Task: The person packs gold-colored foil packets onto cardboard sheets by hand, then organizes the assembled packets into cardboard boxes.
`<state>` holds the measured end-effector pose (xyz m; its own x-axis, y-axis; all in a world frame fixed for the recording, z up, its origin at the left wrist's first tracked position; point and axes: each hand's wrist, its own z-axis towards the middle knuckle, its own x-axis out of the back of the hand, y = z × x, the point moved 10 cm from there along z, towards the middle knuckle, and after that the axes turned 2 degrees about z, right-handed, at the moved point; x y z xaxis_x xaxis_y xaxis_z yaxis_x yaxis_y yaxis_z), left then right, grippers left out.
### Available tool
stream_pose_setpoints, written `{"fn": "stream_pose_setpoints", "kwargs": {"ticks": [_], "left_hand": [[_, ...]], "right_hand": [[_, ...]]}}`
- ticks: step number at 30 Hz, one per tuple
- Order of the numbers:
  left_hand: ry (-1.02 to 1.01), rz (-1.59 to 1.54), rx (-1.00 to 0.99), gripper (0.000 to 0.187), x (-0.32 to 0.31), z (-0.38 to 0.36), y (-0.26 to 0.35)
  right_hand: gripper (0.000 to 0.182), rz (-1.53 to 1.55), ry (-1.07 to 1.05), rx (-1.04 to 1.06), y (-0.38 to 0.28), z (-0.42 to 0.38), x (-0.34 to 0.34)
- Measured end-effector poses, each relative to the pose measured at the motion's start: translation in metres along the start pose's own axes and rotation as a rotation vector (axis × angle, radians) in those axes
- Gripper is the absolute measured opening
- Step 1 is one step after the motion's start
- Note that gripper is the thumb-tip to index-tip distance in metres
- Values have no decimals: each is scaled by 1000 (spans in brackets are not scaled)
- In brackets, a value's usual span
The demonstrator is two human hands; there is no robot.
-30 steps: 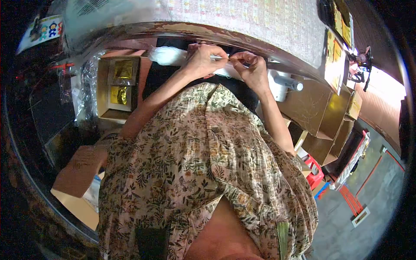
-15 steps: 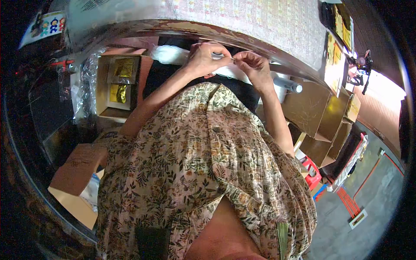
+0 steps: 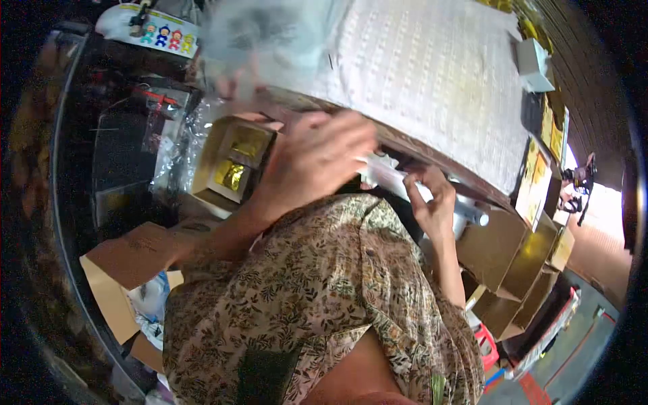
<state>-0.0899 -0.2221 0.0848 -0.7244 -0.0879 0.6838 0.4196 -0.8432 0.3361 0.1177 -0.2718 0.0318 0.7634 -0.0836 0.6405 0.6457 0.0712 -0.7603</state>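
My left hand (image 3: 324, 152), smeared by motion, is raised in front of the table edge with its fingers pointing right; its grip is unclear. To its right, my right hand (image 3: 434, 196) is lower, fingers curled in and thumb bent toward them; whatever is between them is too small to make out. Between the hands, over my lap, lies a bundle of white strands or film (image 3: 388, 177), reaching close to my right thumb. Beside the right wrist a pale bottle-like cylinder (image 3: 472, 213) shows its round end.
The table (image 3: 432, 88) has a white patterned cover, with a translucent plastic sheet (image 3: 270, 47) at its left. An open carton (image 3: 209, 152) with gold packets stands left, another carton (image 3: 111, 297) below it. More cardboard boxes (image 3: 496, 246) stand right, near a red plastic stool (image 3: 487, 345).
The hands were close together, pinching something thin between them. Now they are apart, the left blurred and the right lower. The whole view has shifted, with more of the table showing.
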Motion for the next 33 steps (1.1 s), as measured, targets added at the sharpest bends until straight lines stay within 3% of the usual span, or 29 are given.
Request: {"fn": "stream_pose_setpoints", "kwargs": {"ticks": [2,6,10,13,16,18,19,20,22,26,27,28,30,31,32,33], "left_hand": [[-101,188,255,51,33,-4,-50],[-82,685,387,47,73,-21,-117],[-213,637,360,48,61,-18,-163],[-280,418,327,48,51,-7,-194],[-413,417,164,48,44,15,-198],[-224,456,90,48,58,37,-186],[-79,195,171,47,61,50,-174],[-106,155,168,47,47,62,-150],[-160,-582,348,43,8,80,-103],[-375,-1231,433,73,-92,103,-15],[-459,-1350,544,74,-112,97,-12],[-481,-1468,512,78,-112,106,4],[-555,-1722,403,83,-104,120,33],[-504,-1734,439,61,-98,123,29],[-522,-1738,416,61,-93,124,30],[-456,-1489,424,47,-91,126,17]], "right_hand": [[8,54,30,54,-16,2,3],[10,108,11,55,-25,8,-1],[8,53,-55,44,-29,10,-4],[8,120,-42,56,-37,14,-2],[6,238,-37,39,-46,21,5],[5,166,-40,53,-49,32,13],[4,207,-38,53,-54,39,19],[4,245,-38,49,-58,43,24],[5,273,-12,149,-70,58,37],[6,375,45,284,-102,87,76],[6,442,53,195,-103,88,88],[6,508,64,105,-105,88,100],[14,504,158,156,-95,87,130],[20,554,182,164,-91,85,143],[12,626,260,188,-72,83,153],[14,726,254,132,-54,80,156]]}}
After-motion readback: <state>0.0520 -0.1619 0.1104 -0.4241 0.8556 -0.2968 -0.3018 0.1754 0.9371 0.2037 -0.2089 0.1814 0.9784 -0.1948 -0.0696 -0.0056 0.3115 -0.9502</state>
